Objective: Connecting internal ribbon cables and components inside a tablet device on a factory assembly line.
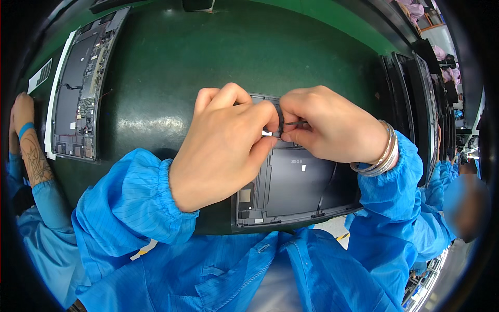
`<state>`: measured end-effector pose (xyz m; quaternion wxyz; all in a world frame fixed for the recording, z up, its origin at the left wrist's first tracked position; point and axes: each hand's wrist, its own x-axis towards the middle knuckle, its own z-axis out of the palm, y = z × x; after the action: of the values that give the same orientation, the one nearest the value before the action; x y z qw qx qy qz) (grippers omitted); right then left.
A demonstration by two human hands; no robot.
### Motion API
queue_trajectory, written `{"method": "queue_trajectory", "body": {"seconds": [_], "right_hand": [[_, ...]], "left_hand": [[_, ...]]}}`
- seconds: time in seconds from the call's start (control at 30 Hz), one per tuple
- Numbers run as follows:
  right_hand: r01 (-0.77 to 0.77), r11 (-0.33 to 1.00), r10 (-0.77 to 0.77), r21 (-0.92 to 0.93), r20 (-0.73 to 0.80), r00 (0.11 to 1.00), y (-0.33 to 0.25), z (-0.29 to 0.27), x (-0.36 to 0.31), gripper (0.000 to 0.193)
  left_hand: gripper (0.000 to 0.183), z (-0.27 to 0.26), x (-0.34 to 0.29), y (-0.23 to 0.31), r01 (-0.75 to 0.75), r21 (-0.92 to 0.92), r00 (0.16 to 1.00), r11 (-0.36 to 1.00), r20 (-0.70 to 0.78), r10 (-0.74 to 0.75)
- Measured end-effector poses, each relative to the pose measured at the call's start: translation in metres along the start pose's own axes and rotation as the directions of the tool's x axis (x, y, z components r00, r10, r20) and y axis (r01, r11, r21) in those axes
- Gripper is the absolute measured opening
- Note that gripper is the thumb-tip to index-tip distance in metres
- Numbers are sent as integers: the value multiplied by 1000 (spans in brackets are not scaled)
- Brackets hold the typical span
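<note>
An opened tablet-like device (299, 182), its flat grey battery exposed, lies in front of me near the table's front edge. Over its far part, my left hand (223, 143) is closed, with thumb and forefinger bent together near a small white piece (266, 133). Just to its right, my right hand (335, 127) pinches a thin dark strip (299, 122) that runs toward the left fingertips. The strip's kind is too small to tell. Both hands hide much of the device's far end, and what the left fingers hold, if anything, is out of sight.
Another opened device (83, 88) rests on white sheets at the left of the green table (150, 57). Dark panels (410, 99) stand in a row at the right. A co-worker's tattooed arm (35, 151) reaches in at the far left; another person (465, 205) is at the right.
</note>
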<state>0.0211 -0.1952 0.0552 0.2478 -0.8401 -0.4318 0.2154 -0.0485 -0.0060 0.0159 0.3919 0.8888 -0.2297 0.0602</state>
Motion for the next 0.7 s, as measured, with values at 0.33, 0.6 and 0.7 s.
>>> {"method": "queue_trajectory", "body": {"seconds": [0.33,0.6,0.7], "right_hand": [[-108,960,44,-259,-242,969,-14,12,-13,23],[-56,991,-40,-121,-671,741,-13,25,-59,16],[-87,996,63,5,-732,679,-32,43,-75,40]], "left_hand": [[14,9,-4,1,36,-72,996,997,-75,-41],[23,0,-4,-1,31,10,999,999,-37,-31],[33,-5,15,-17,-16,-15,999,1000,32,17]]}}
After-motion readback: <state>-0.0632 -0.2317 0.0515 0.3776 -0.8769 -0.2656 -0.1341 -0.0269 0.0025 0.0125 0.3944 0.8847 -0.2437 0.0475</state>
